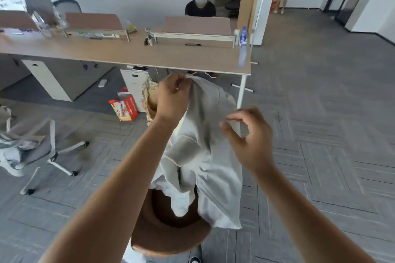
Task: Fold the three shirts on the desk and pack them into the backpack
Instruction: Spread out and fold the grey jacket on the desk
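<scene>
Head view: a pale grey-white fabric shirt [205, 145] is held aloft unfolded below the wooden tabletop [128, 53], pinched at twelve o'clock by the left hand [173, 96], the right hand [250, 134] loosely curled beside it at three o'clock, so folding is judged barely begun, no backpack being seen.

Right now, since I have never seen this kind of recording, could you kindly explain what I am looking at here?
There is no machine: a person wears one camera on the head, so you look down along their bare arms. The left hand pinches the top of a white shirt and holds it up, so it hangs over a brown round stool. The right hand, fingers loosely curled, is at the shirt's edge; whether it grips is unclear. Behind stands a long desk with a water bottle. Another person sits beyond it.
</scene>
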Motion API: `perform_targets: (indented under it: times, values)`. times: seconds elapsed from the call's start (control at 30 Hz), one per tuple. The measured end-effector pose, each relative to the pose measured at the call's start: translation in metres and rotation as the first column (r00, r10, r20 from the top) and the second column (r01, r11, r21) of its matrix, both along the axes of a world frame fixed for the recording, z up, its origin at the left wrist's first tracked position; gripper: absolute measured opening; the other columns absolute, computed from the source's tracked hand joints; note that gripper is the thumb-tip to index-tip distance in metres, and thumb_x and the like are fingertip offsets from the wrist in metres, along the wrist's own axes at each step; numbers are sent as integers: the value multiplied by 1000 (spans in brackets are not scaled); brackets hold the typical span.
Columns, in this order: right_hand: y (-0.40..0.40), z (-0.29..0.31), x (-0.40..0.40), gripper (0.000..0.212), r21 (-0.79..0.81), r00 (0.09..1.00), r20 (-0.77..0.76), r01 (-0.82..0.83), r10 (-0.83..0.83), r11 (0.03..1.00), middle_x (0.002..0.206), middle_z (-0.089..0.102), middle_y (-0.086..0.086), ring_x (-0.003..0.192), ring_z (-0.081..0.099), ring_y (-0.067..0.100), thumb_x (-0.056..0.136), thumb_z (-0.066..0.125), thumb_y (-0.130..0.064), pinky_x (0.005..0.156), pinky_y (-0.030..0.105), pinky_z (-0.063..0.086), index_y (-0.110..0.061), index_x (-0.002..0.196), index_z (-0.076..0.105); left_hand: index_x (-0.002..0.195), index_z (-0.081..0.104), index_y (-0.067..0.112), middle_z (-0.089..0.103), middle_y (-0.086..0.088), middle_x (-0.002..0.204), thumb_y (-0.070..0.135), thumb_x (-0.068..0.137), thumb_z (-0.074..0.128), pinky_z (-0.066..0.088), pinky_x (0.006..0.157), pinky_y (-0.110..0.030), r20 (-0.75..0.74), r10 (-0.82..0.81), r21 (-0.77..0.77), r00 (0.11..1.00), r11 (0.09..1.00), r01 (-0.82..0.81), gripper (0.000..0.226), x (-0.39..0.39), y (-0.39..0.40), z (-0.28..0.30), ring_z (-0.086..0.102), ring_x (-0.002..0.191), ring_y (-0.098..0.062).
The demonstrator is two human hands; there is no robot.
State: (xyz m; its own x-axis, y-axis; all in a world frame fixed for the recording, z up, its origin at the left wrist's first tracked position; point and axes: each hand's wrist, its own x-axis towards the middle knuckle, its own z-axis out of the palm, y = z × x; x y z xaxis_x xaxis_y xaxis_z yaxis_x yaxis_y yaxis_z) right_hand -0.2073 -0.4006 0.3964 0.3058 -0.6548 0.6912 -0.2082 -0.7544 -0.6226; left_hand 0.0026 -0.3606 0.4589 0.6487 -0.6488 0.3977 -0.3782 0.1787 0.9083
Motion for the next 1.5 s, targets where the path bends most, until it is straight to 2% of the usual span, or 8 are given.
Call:
perform_targets:
  times: [0.2,0.47,0.57,0.67,0.83,1.07,1.37,1.5]
  values:
    - [-26,6,38,49,53,913,-396,132,-100,990,81,54,-17,83,52,6,77,67,-80,78,31,40,-31,73,60,81,66,19,58,19,62,9,93,59,41,66,-26,35,-16,-85,999,996,19,18,9,-74,28,49,64,-3]
    - [-119,18,63,6,141,994,-104,44,-29,989,89,66,-10,85,63,12,91,69,-22,78,43,54,-21,85,71,83,66,2,59,10,66,0,95,57,41,63,-22,22,-33,-103,999,994,35,16,8,-148,55,50,64,-5]
    - [-160,30,50,23,155,999,-26,30,-27,988,88,65,-11,82,63,13,93,70,-41,75,40,53,-21,83,68,87,68,-4,61,-3,73,-1,95,57,41,64,-25,9,-34,-79,999,996,34,14,1,-177,52,50,66,-10]
    - [-197,28,46,47,134,956,-283,125,-83,983,87,58,-11,82,54,17,80,68,-70,76,38,41,-27,71,54,86,67,-6,59,-2,70,-1,95,57,41,63,-24,5,22,-77,1000,997,-21,14,-16,-215,50,49,63,-8]
    - [-285,21,32,47,119,969,-244,4,25,993,76,46,-12,76,53,27,84,75,-37,66,37,35,-29,62,35,85,64,-7,55,-4,71,4,93,57,39,63,-26,38,87,-74,996,994,-84,15,-49,-281,60,46,66,-13]
    - [-389,40,-13,25,240,951,41,-308,308,921,72,61,-5,68,57,13,84,80,-30,63,30,45,-13,74,65,86,66,-2,61,-1,65,-5,98,53,46,62,-27,-75,133,-28,988,990,-135,17,-61,-357,54,52,62,-14]
    - [-488,66,-34,24,296,920,128,-393,372,871,59,53,-13,54,45,6,90,81,-26,57,26,36,-17,75,66,91,68,-5,66,-28,82,8,94,62,50,74,-42,-92,52,30,994,998,-50,15,-74,-444,25,58,76,-22]
    - [-536,75,-25,21,260,925,135,-379,355,888,61,55,-10,57,47,6,92,80,-22,58,24,38,-13,78,66,104,74,11,76,1,91,12,95,65,55,93,-47,-159,-36,70,987,996,48,13,-83,-481,12,69,89,-12]
